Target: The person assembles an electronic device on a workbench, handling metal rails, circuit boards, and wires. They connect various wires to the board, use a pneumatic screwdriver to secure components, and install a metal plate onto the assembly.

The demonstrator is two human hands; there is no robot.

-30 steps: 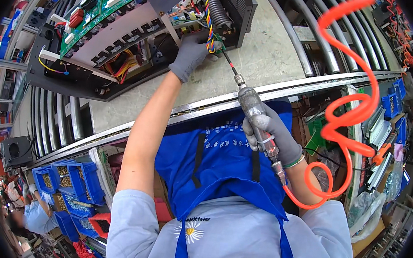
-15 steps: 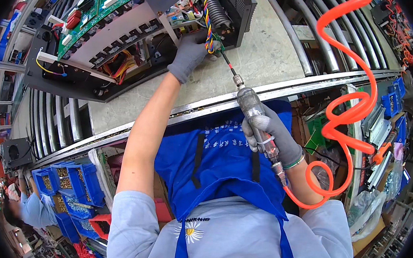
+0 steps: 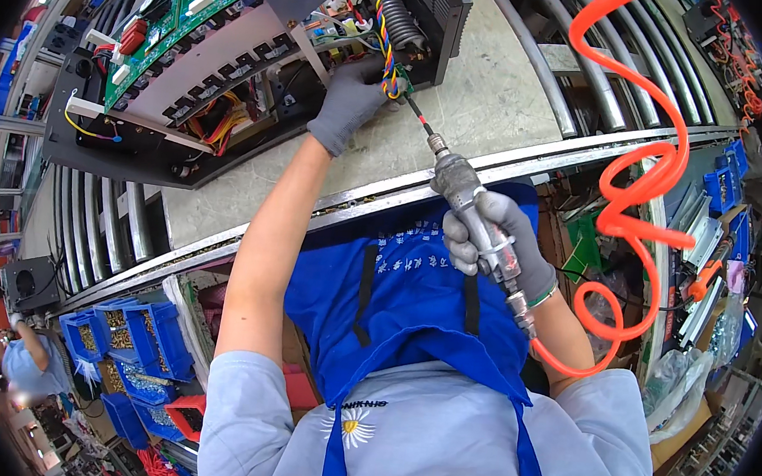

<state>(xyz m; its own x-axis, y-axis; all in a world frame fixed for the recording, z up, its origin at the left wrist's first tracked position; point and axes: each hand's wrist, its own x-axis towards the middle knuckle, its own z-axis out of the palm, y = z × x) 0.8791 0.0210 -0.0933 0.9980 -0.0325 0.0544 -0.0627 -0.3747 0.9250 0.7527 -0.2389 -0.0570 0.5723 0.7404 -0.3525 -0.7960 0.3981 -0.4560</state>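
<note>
An opened black device chassis (image 3: 207, 155) lies on the worktable, with a long green circuit board (image 3: 181, 32) and bundled wires inside. My right hand (image 3: 503, 244), gloved in grey, is wrapped round an air screwdriver (image 3: 462, 191) fed by an orange coiled hose (image 3: 636, 226). The bit reaches a small green board (image 3: 401, 84) at the chassis's near right corner, beside a twisted multicoloured wire bundle (image 3: 386, 34). My left hand (image 3: 349, 104), also in a grey glove, reaches in next to that board. Its fingertips are hidden behind the wires, with curled fingers at the board's edge.
Metal rollers (image 3: 595, 71) run on the right of the grey tabletop (image 3: 495, 76), and more rollers lie at the left. Blue bins (image 3: 124, 329) of small fasteners stand at the lower left. A co-worker (image 3: 30, 361) is at the far left.
The screwdriver's body has tilted slightly and my right hand has shifted its grip. The orange hose has swung left. My left hand stays nearly still. The co-worker has moved.
</note>
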